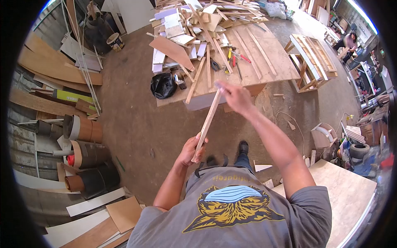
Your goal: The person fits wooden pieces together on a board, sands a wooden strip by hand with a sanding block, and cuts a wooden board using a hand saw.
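A narrow wooden strip (209, 114) slants up and away from my body in the head view. My left hand (192, 149) is wrapped around its near end, with the thumb along one side. At the strip's far end is my right hand (237, 98), fingers closed and partly smeared by motion. A small pale bluish blur shows at those fingertips; what it is I cannot make out. Beyond my hands stands a wooden worktable (277, 51), its near edge just past the strip's far end.
Scrap wood (173, 29) is heaped on the table, beside pliers (244, 58) and a black plastic bag (163, 86). A wooden frame (312, 60) stands to the right. Rolls of sheet material (93, 155) line the left. A pale board (337, 194) lies at right; another person (349, 43) sits far back.
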The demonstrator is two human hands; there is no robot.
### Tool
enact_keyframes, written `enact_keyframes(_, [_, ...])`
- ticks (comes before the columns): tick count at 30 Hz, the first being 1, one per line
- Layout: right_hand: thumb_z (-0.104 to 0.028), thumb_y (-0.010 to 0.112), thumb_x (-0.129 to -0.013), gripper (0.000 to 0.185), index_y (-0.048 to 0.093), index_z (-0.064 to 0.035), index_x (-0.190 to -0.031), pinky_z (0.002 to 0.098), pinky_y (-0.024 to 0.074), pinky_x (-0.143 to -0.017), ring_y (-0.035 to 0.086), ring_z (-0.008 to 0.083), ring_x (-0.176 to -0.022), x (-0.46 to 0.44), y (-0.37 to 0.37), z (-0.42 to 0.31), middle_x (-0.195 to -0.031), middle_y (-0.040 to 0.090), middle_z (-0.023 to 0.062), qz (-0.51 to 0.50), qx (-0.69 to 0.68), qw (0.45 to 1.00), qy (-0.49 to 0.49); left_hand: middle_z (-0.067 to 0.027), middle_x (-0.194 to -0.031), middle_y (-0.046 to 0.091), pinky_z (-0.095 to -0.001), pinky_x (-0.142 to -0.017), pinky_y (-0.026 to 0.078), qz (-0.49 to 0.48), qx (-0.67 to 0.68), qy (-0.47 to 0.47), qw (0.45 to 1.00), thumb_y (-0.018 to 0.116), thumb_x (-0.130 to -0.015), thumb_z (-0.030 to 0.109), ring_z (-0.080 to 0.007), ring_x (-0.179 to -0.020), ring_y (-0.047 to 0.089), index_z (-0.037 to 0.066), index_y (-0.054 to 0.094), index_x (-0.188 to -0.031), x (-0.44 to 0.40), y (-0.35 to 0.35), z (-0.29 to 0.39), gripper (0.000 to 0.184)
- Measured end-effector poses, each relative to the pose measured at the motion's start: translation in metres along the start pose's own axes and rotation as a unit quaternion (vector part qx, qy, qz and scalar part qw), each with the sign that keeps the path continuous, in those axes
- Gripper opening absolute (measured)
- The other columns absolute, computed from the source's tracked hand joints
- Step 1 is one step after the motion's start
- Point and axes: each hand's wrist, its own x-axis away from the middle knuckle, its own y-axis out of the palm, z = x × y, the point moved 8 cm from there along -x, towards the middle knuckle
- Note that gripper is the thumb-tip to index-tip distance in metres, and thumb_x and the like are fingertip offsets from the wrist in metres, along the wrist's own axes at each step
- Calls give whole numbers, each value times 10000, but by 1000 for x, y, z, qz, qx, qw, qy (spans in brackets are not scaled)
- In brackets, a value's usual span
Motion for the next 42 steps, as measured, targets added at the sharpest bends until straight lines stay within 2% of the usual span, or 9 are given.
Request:
enact_keyframes(5, [-425, 576, -1040, 353, 665, -368, -1376, 411, 618, -764, 775, 254, -851, 25, 9, -38, -1050, 789, 62, -58, 41, 991, -112, 6, -529, 462, -248, -318, 359, 2, 16, 2, 1000, 391, -1126, 458, -107, -345, 419, 51, 589, -1149, 1, -2, 1, 453])
enact_keyframes(7, [-381, 567, -1036, 352, 664, -340, -1372, 465, 591, -754, 754, 325, -885, 11, -2, -16, -1029, 775, 105, -31, -14, 999, -26, 6, -521, 453, -243, -321, 360, 0, -19, 9, 1000, 382, -1125, 473, -106, -344, 414, 46, 589, -1169, 4, -4, 2, 477])
enact_keyframes(12, [-364, 592, -1025, 354, 679, -300, -1362, 457, 594, -722, 755, 318, -842, 18, -2, -20, -1027, 778, 96, 10, -43, 997, -61, -14, -648, 552, -230, -327, 372, 41, -85, 74, 993, 574, -1062, 241, -83, -367, 433, 27, 564, -1279, 2, 18, 22, 305])
enact_keyframes(16, [-318, 616, -1011, 375, 663, -277, -1381, 439, 594, -672, 747, 308, -792, 50, 14, -46, -967, 776, 75, -7, -47, 992, -118, -50, -857, 646, -212, -361, 406, 49, -87, 101, 990, 663, -967, 46, -67, -439, 490, 28, 539, -1357, 1, 20, 31, 410])
enact_keyframes(22, [-306, 621, -1012, 384, 651, -265, -1393, 413, 581, -598, 742, 290, -730, 73, 9, -64, -888, 762, 66, 3, -10, 974, -228, -49, -982, 659, -202, -425, 407, -24, -109, 70, 991, 572, -1074, 271, -63, -472, 457, 61, 528, -1413, -10, 9, 12, 401])
enact_keyframes(26, [-305, 638, -1015, 342, 689, -257, -1350, 408, 611, -688, 766, 281, -818, 49, 3, -11, -1055, 777, 88, 28, -39, 999, -16, -35, -980, 654, -211, -413, 367, -4, -76, 41, 996, 480, -1114, 362, -60, -469, 432, 61, 560, -1332, -7, 16, 5, 380])
enact_keyframes(30, [-327, 617, -1026, 337, 688, -296, -1354, 398, 619, -706, 771, 263, -820, 82, 30, -54, -1082, 783, 50, -58, -42, 978, -198, -28, -958, 643, -213, -407, 359, -3, -62, 45, 997, 464, -1122, 345, -57, -464, 425, 58, 568, -1248, -10, 14, 5, 330])
enact_keyframes(37, [-384, 560, -1045, 355, 658, -305, -1377, 453, 599, -680, 759, 311, -845, 42, 10, -12, -1063, 773, 75, -1, -29, 1000, -1, -30, -945, 638, -216, -392, 347, 8, -58, 47, 997, 470, -1119, 329, -60, -442, 403, 66, 569, -1237, -4, 7, 7, 305])
enact_keyframes(42, [-363, 573, -1040, 332, 674, -270, -1342, 442, 601, -652, 762, 297, -810, 74, 39, -58, -946, 782, 69, -82, -11, 981, -177, -34, -946, 641, -212, -388, 340, 33, -16, 58, 998, 475, -1118, 325, -57, -440, 404, 72, 568, -1231, -2, 11, 10, 293])
